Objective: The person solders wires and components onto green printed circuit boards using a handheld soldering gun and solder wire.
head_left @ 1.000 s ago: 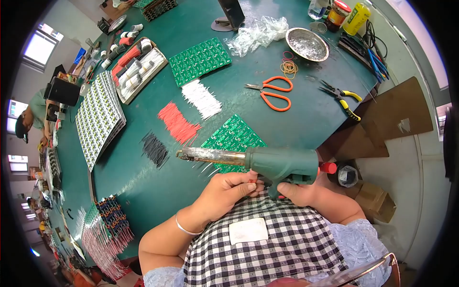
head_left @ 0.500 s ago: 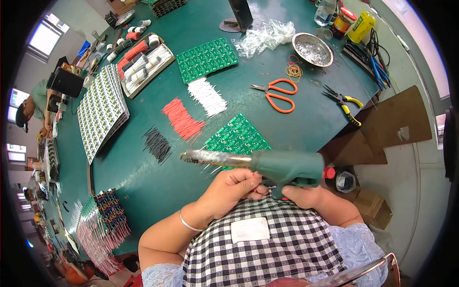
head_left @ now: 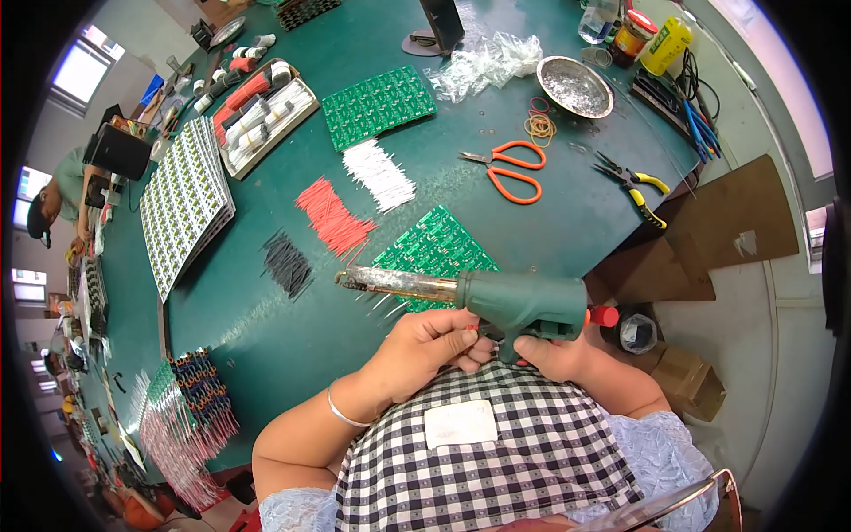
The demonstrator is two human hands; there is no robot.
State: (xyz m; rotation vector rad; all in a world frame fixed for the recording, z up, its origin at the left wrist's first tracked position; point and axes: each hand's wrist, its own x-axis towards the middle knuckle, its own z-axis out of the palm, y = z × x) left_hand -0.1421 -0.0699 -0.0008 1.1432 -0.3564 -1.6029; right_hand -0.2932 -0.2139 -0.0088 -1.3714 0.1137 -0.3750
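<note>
My right hand (head_left: 557, 355) is closed round the grip of a green soldering gun (head_left: 523, 300). The gun lies level across my front, its long discoloured metal barrel (head_left: 403, 282) pointing left. My left hand (head_left: 432, 344) is just below the barrel, thumb and fingers pinched together. A small red bit shows at its fingertips; what it belongs to is hidden. Behind the gun, a green circuit board panel (head_left: 436, 244) lies on the table, with a few white wire ends poking out by its left edge. Left of it lie bundles of red wires (head_left: 332, 217), white wires (head_left: 378, 175) and black wires (head_left: 288, 264).
Orange-handled scissors (head_left: 514, 173), yellow-handled pliers (head_left: 634, 186) and a metal bowl (head_left: 576, 87) lie to the right. Another green panel (head_left: 379, 106) is farther back. A stack of white panels (head_left: 184, 204) and wired boards (head_left: 191, 408) stand left. A person (head_left: 66, 195) works at far left.
The soldering gun has shifted slightly left and looks steadier, less blurred. Both hands keep their hold, and the whole view has slid a little.
</note>
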